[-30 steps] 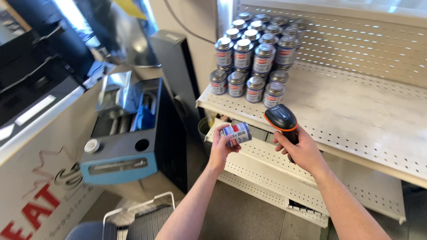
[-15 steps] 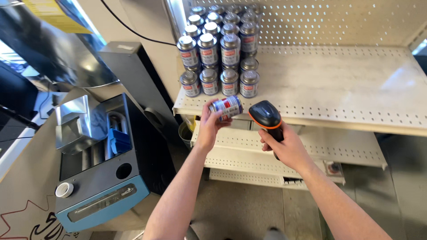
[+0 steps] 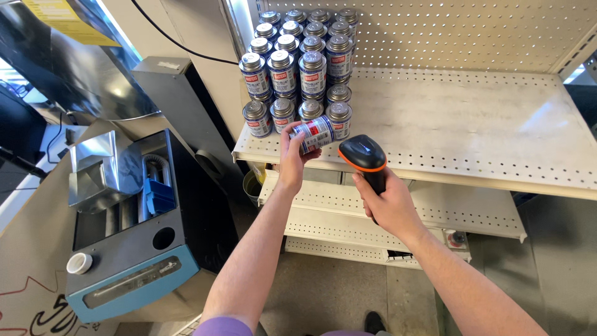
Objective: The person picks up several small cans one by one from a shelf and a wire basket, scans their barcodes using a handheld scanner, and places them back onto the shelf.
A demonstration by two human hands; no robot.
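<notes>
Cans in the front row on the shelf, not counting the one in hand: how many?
4 in the front row near the shelf edge, beneath stacked cans. The left hand holds another can just in front, partly covering the row; more may be hidden.

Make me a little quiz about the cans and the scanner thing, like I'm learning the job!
1. Which hand holds the small can lying on its side?
2. True or false: the barcode scanner in the right hand is black with an orange band.
3. The stacked cans stand on the shelf's: a) left end, b) right end, c) middle.

Key: 1. The left hand. 2. True. 3. a.
</notes>
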